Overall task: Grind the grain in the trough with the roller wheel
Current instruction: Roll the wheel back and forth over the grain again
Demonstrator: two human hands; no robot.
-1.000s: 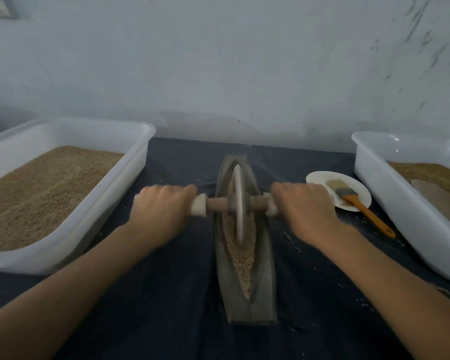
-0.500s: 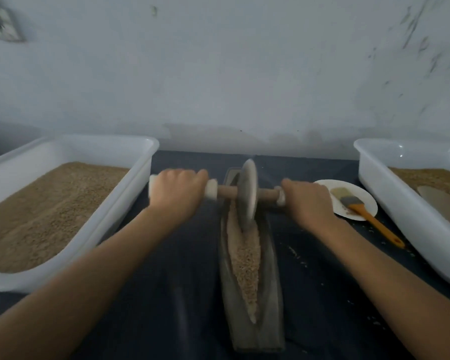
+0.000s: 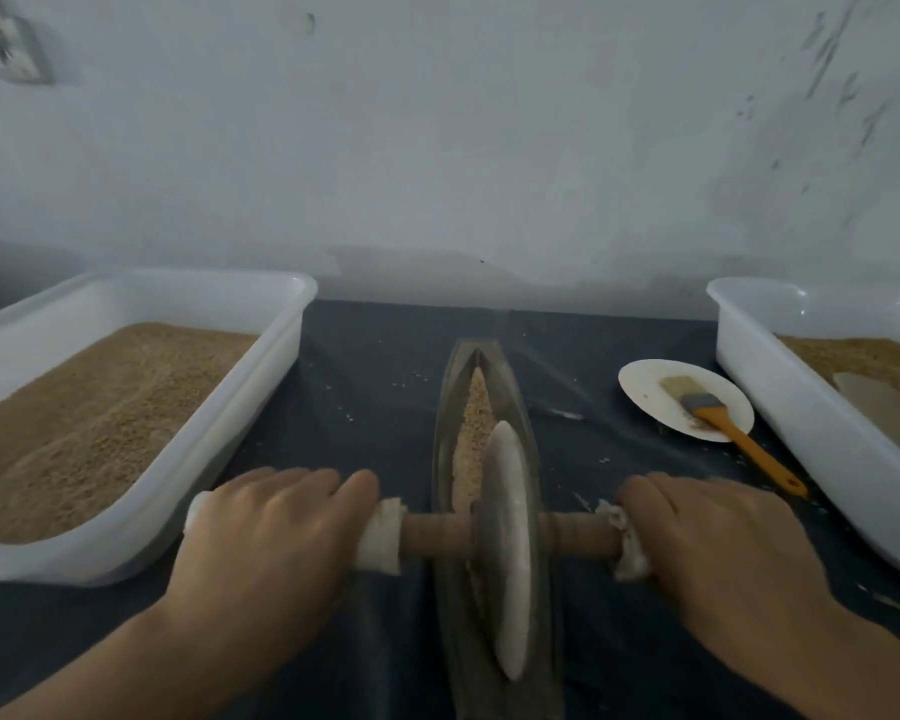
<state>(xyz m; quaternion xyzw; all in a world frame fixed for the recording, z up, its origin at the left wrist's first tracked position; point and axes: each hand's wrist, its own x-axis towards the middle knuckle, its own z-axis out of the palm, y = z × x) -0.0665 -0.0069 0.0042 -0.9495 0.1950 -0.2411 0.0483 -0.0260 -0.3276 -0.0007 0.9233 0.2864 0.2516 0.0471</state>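
Roller wheel: pale stone disc, upright on its edge, seated in the near half of the trough. Wooden axle passes through its centre, horizontal, with white cloth wrap at each end.

Trough: dark, boat-shaped, long axis running 12 to 6 o'clock at table centre. Grain: tan strip along the channel, showing from the wheel toward 12 o'clock.

Left hand: at 9 o'clock of the wheel, fingers curled over the wrapped axle end, gripping it. Right hand: at 3 o'clock, knuckles up, closed round the other wrapped end.

Left tub: white plastic, at 10 o'clock, filled with tan grain. Right tub: white, at 2 o'clock, partly filled likewise. Plate: small, white, between trough and right tub. Brush: orange handle, bristles resting on the plate, handle overhanging toward 5 o'clock. Table cloth: dark, specked with stray grains.
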